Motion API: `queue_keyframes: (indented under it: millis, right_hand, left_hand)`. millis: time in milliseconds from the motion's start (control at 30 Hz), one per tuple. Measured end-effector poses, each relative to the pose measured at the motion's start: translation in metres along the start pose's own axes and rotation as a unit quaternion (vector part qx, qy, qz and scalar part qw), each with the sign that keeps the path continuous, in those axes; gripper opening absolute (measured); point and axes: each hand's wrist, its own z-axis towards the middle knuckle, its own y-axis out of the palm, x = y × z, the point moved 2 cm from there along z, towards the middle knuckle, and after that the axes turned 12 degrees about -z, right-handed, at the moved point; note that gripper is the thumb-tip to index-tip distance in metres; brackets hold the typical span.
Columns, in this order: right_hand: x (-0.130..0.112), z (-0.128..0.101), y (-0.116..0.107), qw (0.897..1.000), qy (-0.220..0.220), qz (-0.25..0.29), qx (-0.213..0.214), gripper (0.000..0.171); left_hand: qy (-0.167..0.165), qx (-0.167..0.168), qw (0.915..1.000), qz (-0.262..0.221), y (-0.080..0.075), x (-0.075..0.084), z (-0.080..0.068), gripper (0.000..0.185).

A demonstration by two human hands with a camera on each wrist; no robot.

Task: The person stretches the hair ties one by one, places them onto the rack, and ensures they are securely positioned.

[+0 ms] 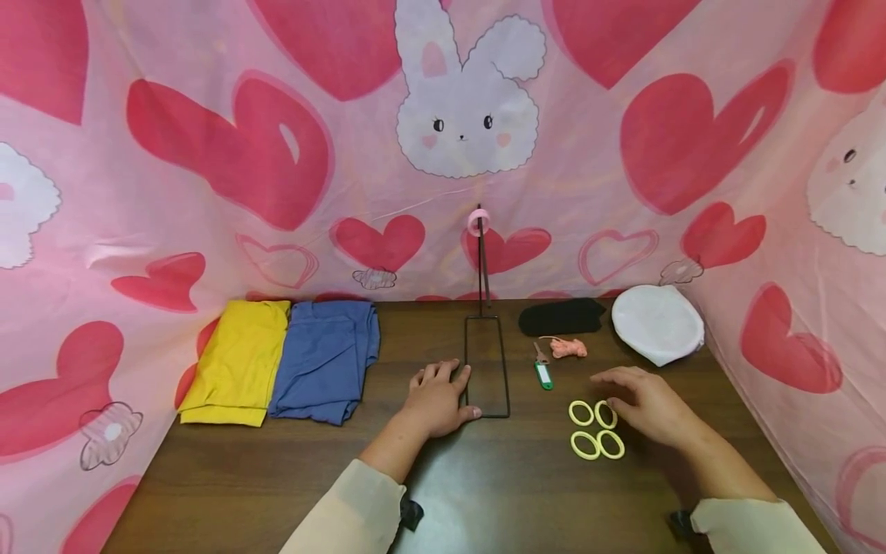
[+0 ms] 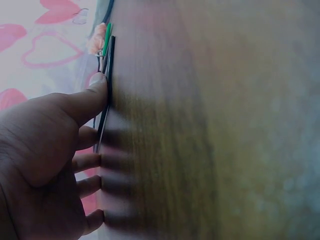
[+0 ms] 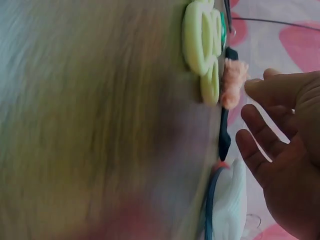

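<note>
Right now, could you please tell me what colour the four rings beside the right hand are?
The rings are pale yellow, clearest in the head view.

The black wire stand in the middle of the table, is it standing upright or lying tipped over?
Upright. The wire stand has its rectangular base flat on the table, its post rising to a pink ring. The left hand presses the base.

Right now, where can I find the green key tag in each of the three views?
Head view: the green key tag lies mid-table, right of the black wire stand.
Left wrist view: a thin green strip at the top, past the left hand's thumb.
Right wrist view: only a green sliver behind the yellow rings, hard to confirm.
Shared landmark: the pink cord bundle.
</note>
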Motion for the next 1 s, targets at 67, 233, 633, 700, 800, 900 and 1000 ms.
queue_keyframes:
  millis: [67, 233, 633, 700, 800, 900, 1000]
  right_hand:
    - [0.004, -0.003, 0.000, 1.000, 0.009, 0.001, -0.024, 0.050]
    - [0.010, -0.008, 0.001, 0.995, 0.031, 0.011, -0.090, 0.051]
    - [0.010, -0.007, 0.005, 0.991, 0.047, -0.004, -0.127, 0.038]
    - [0.010, -0.007, 0.004, 0.990, 0.048, -0.003, -0.129, 0.035]
    - [0.010, -0.006, 0.005, 0.990, 0.052, -0.008, -0.131, 0.031]
    - [0.011, -0.006, 0.005, 0.990, 0.050, -0.011, -0.128, 0.028]
    - [0.014, -0.007, 0.006, 0.991, 0.048, -0.018, -0.120, 0.026]
  left_hand:
    - [0.000, 0.001, 1.0000, 0.000, 0.000, 0.000, 0.000, 0.084]
    - [-0.004, 0.000, 1.0000, 0.000, 0.000, 0.001, -0.002, 0.084]
    - [-0.002, 0.001, 1.0000, 0.001, 0.000, 0.000, -0.001, 0.084]
    - [-0.002, 0.000, 1.0000, 0.001, 0.000, 0.000, -0.001, 0.084]
    - [-0.002, -0.001, 1.0000, 0.001, 0.000, 0.000, -0.001, 0.083]
    - [-0.003, -0.002, 1.0000, 0.002, 0.000, 0.001, 0.000, 0.084]
    - [-0.002, 0.000, 1.0000, 0.003, 0.000, 0.002, 0.000, 0.084]
